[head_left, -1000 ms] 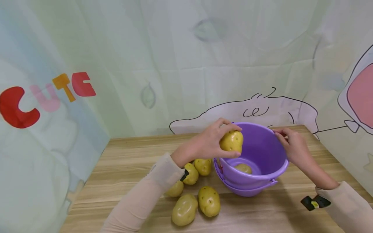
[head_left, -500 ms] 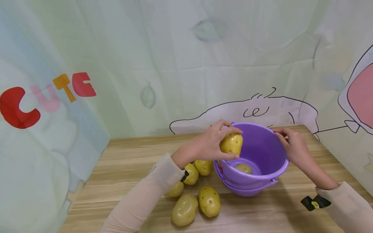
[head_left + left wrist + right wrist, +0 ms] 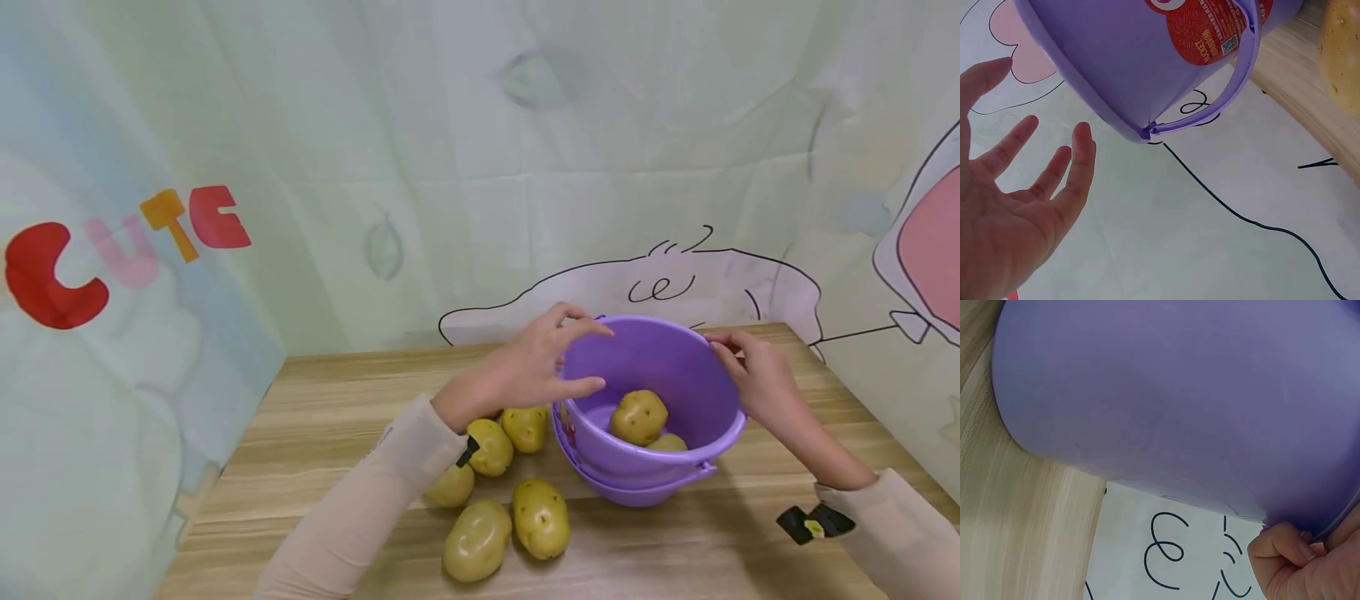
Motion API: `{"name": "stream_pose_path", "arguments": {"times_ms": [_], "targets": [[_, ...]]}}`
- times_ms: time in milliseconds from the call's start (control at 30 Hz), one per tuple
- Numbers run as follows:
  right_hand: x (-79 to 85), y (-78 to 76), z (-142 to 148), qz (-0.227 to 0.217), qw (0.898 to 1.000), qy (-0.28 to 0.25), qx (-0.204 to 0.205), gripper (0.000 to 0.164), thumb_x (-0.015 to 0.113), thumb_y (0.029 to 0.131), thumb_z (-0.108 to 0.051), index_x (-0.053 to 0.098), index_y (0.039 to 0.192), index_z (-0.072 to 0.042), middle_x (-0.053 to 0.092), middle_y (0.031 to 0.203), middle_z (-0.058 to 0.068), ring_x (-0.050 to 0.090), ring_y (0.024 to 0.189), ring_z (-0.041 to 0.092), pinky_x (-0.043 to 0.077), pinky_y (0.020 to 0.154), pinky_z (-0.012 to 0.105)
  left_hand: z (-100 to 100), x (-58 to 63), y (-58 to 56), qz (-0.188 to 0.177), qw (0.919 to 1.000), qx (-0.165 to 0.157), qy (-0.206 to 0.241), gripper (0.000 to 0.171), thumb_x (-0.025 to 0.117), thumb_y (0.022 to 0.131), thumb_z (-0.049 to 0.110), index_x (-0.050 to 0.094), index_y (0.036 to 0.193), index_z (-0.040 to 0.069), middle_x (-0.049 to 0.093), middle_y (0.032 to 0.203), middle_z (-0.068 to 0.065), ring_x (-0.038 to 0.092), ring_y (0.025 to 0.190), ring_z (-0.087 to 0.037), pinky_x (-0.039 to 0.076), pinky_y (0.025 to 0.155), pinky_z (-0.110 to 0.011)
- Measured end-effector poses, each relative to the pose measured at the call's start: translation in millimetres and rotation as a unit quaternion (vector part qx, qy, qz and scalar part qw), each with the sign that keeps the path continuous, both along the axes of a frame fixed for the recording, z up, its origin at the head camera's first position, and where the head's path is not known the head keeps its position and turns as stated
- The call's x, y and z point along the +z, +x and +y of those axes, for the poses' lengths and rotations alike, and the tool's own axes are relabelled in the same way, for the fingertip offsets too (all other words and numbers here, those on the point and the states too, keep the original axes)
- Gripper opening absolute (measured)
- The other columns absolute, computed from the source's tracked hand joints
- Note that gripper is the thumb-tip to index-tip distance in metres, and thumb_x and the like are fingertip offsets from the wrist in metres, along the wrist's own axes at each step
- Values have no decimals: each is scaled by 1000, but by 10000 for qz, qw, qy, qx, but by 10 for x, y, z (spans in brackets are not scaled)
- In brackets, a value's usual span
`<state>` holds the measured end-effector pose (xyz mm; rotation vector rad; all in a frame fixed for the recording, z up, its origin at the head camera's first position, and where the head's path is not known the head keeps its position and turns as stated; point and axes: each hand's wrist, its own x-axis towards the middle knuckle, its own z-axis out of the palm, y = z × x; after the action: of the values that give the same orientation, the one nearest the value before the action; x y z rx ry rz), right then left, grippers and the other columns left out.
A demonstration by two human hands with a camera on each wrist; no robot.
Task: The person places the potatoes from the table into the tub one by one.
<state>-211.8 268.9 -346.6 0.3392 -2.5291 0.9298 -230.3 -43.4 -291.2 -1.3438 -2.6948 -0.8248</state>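
A purple bucket (image 3: pixel 645 354) stands on the wooden table, its handle (image 3: pixel 1244 69) lowered against the side. Inside it lie two potatoes, one potato (image 3: pixel 639 417) uppermost and another (image 3: pixel 669 442) partly hidden by the front rim. Over the bucket's left rim my left hand (image 3: pixel 542 362) hovers with fingers spread and nothing in them; the left wrist view shows its bare palm. My right hand (image 3: pixel 757 375) pinches the bucket's right rim between thumb and curled fingers, seen also in the right wrist view (image 3: pixel 1304 559).
Left of the bucket several potatoes lie on the table (image 3: pixel 315 433), among them a potato (image 3: pixel 542 518) and a paler potato (image 3: pixel 477 541) in front. Others sit partly behind the left sleeve. A printed curtain (image 3: pixel 322 250) hangs behind the table.
My left hand has let go of a potato, which dropped into the bucket. The potato there before has shifted right. My right hand stays on the rim.
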Motion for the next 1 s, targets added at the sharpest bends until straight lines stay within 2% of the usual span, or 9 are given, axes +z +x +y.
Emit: {"name": "stream_pose_path", "arguments": {"times_ms": [167,400,667,800,1000], "targets": [[0,0,-4,-63,10000,-41,13,22,50,103,-2,62,112,13,64,92,25,63,76,32,47,56,18,-70,-14,-11,-106,9998,110,98,50,64,98,36,50,143,23,38,141,-5,58,99,-17,51,80,-22],[5,3,-4,-89,9999,-62,-56,22,50,103,-2,63,113,13,65,92,25,64,76,33,46,56,19,-185,-35,-51,-147,9990,299,295,50,57,102,33,43,148,19,41,138,-6,54,118,-25,52,87,-28],[3,-6,2,-70,9999,-68,-39,21,51,103,-2,63,112,13,64,91,25,66,77,36,47,55,18,-293,-37,-95,190,9984,495,181,45,57,102,28,47,145,16,44,134,-6,51,107,-15,51,87,-26],[7,-3,2,-132,9999,-37,-80,22,50,104,-3,63,112,13,64,91,25,65,75,35,47,54,20,-346,-37,-108,275,9980,577,36,45,58,102,28,47,144,15,44,135,-7,51,108,-15,50,88,-26],[7,1,0,-197,9998,0,-98,23,50,104,-4,62,113,12,63,91,25,66,76,37,47,54,20,-436,-93,-137,273,9967,756,-129,50,58,102,31,43,147,13,45,135,-9,49,114,-20,48,95,-37]]}}
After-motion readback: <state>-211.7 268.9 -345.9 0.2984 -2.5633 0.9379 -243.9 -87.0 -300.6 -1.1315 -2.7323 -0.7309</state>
